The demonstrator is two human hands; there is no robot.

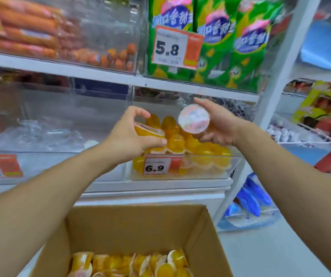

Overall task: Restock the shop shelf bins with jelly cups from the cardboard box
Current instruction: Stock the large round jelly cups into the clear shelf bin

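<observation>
My left hand (129,136) grips an orange jelly cup (147,131) lying on its side, just in front of the clear shelf bin (204,172) that holds several orange jelly cups. My right hand (218,124) holds a second jelly cup (193,118) with its round white foil lid turned towards me, above the same bin. A price tag reading 6.9 (157,166) hangs on the bin's front. Below, the open cardboard box (140,222) holds several more jelly cups (132,264) at its bottom.
The clear bin (50,126) to the left holds transparent wrappers. On the shelf above stand green snack bags (216,37) with a 5.8 tag, and sausages (20,27) at the left. A white shelf post (280,76) rises at the right, with blue packs (250,198) beyond.
</observation>
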